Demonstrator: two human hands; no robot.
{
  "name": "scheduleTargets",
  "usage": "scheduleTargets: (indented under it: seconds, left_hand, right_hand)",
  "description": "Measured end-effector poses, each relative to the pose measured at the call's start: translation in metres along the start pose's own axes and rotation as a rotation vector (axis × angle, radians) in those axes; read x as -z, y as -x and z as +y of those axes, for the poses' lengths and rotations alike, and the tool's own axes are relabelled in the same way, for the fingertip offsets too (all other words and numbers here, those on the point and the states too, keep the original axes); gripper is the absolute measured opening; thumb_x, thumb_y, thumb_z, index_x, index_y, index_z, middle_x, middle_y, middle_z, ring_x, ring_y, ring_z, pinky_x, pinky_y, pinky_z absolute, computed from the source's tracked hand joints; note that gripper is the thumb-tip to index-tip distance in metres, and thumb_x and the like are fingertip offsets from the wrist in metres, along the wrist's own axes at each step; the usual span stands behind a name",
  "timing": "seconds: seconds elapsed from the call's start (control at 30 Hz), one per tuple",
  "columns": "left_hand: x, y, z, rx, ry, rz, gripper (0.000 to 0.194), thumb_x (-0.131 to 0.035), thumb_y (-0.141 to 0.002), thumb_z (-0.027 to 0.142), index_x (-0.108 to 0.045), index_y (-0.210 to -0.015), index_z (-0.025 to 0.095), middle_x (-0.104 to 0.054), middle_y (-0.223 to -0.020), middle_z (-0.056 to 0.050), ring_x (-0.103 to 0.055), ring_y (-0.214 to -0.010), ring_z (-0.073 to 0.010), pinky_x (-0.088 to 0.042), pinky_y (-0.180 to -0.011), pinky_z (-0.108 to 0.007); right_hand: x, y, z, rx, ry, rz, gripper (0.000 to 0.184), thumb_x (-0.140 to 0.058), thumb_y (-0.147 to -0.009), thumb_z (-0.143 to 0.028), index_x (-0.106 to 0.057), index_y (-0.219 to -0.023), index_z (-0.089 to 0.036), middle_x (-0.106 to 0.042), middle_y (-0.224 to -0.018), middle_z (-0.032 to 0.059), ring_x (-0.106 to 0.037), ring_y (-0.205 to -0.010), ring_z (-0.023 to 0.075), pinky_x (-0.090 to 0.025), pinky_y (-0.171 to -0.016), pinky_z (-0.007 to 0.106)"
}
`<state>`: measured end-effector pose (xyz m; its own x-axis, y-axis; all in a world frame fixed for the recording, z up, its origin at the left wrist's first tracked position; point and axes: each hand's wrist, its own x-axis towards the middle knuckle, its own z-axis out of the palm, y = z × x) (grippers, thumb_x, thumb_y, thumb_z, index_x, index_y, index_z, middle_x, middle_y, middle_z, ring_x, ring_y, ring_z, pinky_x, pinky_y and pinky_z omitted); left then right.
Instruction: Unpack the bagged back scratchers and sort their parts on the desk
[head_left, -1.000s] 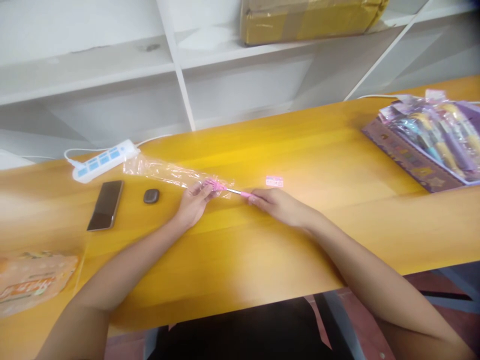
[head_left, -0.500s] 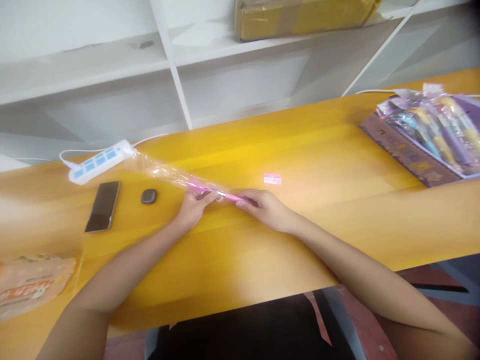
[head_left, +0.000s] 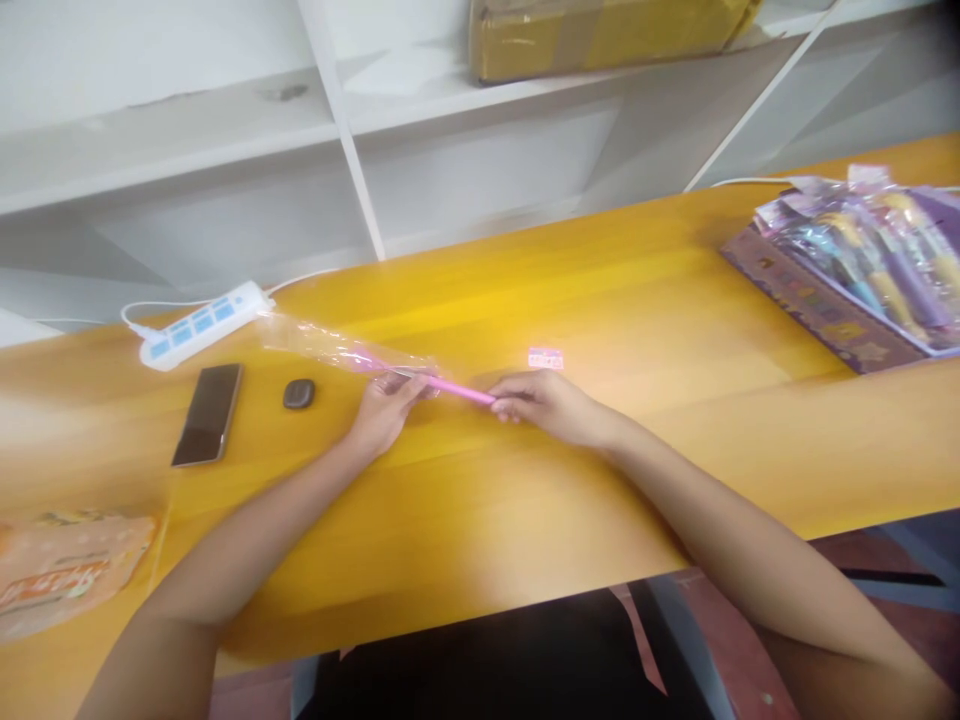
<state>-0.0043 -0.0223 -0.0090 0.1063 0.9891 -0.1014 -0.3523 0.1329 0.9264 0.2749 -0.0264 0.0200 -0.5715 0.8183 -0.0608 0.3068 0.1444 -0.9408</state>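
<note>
Pen (head_left: 465, 391), pink and slim, slants above the desk (head_left: 450, 520) — its left part inside a clear bag (head_left: 311, 341). The left hand (head_left: 384, 412) has its grip closed round bag and pen — the right hand (head_left: 551, 404) pinches the other end.

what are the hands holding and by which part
A pink stick: the right hand pinches its bare end; the left hand holds the clear sleeve near its mouth, where the stick enters.
</note>
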Motion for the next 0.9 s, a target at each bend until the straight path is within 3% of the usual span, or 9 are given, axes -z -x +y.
scheduleTargets:
  seconds: [0.2,0.33,0.47,0.7,0.9]
  left_hand:
    - [-0.006,0.021,-0.004,0.06,-0.325,-0.306,0.028,-0.092,-0.083,0.044,-0.089,-0.098,0.021,-0.085,-0.099,-0.009,-0.079,-0.093,-0.0245,-0.063,-0.09,-0.037]
    - [-0.013,0.032,-0.001,0.15,-0.423,-0.369,0.031,-0.089,-0.085,0.048,-0.089,-0.099,0.021,-0.085,-0.101,-0.011,-0.079,-0.096,-0.0266,-0.062,-0.087,-0.037]
    - [-0.014,0.032,0.001,0.207,-0.443,-0.435,0.034,-0.086,-0.087,0.05,-0.088,-0.104,0.02,-0.085,-0.097,-0.01,-0.079,-0.09,-0.0244,-0.06,-0.083,-0.035]
    - [-0.008,0.024,-0.005,0.131,-0.321,-0.381,0.035,-0.086,-0.09,0.049,-0.083,-0.1,0.016,-0.08,-0.094,-0.008,-0.072,-0.081,-0.0177,-0.055,-0.079,-0.03]
    - [-0.014,0.021,0.0,0.215,-0.016,-0.28,0.034,-0.09,-0.086,0.045,-0.078,-0.089,0.014,-0.076,-0.087,-0.007,-0.072,-0.074,-0.0165,-0.056,-0.074,-0.03]
  right_hand:
    - [-0.023,-0.001,0.0,0.12,0.045,0.105,0.052,-0.08,-0.087,-0.072,-0.076,-0.088,-0.02,-0.071,-0.081,0.0046,-0.062,-0.071,0.0162,-0.048,-0.066,0.029]
    - [-0.031,0.0,0.002,0.273,0.19,0.256,0.059,-0.089,-0.076,-0.072,-0.071,-0.097,-0.02,-0.064,-0.086,0.004,-0.056,-0.07,0.0157,-0.047,-0.064,0.029]
    - [-0.033,0.002,0.004,0.318,0.314,0.261,0.065,-0.086,-0.081,-0.071,-0.069,-0.119,-0.021,-0.067,-0.104,0.0096,-0.062,-0.08,0.0197,-0.052,-0.071,0.034]
    - [-0.025,0.003,0.0,0.315,0.271,0.14,0.042,-0.069,-0.103,-0.06,-0.068,-0.124,-0.023,-0.076,-0.107,0.009,-0.071,-0.096,0.0242,-0.056,-0.089,0.039]
    - [0.003,0.001,0.005,0.174,0.352,0.295,0.034,-0.048,-0.112,-0.039,-0.067,-0.132,-0.021,-0.075,-0.103,0.0096,-0.07,-0.09,0.0246,-0.055,-0.085,0.041]
